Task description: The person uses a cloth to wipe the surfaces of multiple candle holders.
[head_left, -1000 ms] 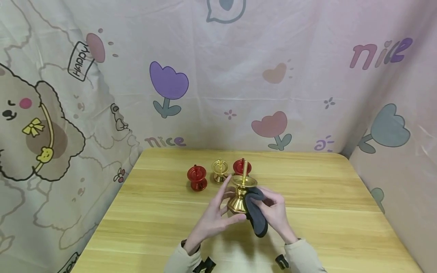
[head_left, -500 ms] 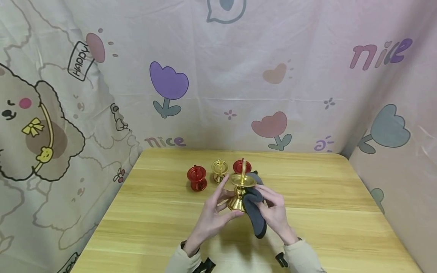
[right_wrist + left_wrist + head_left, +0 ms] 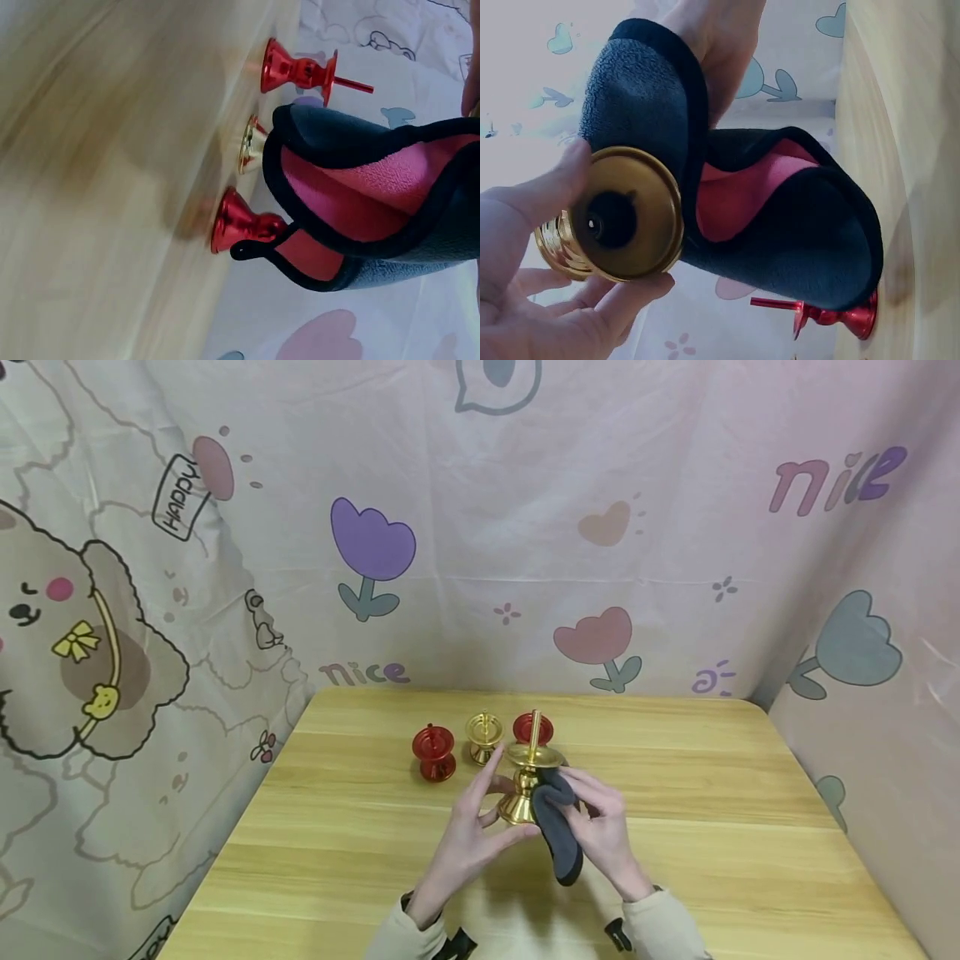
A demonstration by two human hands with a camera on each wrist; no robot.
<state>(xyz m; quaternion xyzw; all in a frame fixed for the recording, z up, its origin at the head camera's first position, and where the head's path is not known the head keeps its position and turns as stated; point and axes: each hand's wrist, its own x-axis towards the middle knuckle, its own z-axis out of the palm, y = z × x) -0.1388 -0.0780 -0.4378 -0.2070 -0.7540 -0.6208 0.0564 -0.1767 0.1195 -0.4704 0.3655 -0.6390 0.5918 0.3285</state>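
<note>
My left hand (image 3: 468, 839) holds a gold candle holder (image 3: 517, 808) by its flared base, above the table. The holder stands upright, its thin spike rising from a round dish. In the left wrist view the base's hollow underside (image 3: 652, 195) faces the camera, with the thumb and fingers around its rim. My right hand (image 3: 606, 831) pinches a folded dark grey cloth (image 3: 558, 843) with a black border against the holder's right side. Pink lining (image 3: 352, 195) shows inside the folds in the right wrist view. The cloth hides part of the stem and base.
Behind the hands, a red candle holder (image 3: 434, 752), a smaller-looking gold candle holder (image 3: 483, 735) and another red candle holder (image 3: 525, 727) stand on the wooden table (image 3: 360, 860). The held holder partly covers the right-hand red one. A printed curtain (image 3: 480, 543) hangs behind the table.
The gold candle holder has risen slightly in my left hand. Half a second ago a flap of cloth showed behind its dish; now it has dropped from sight there.
</note>
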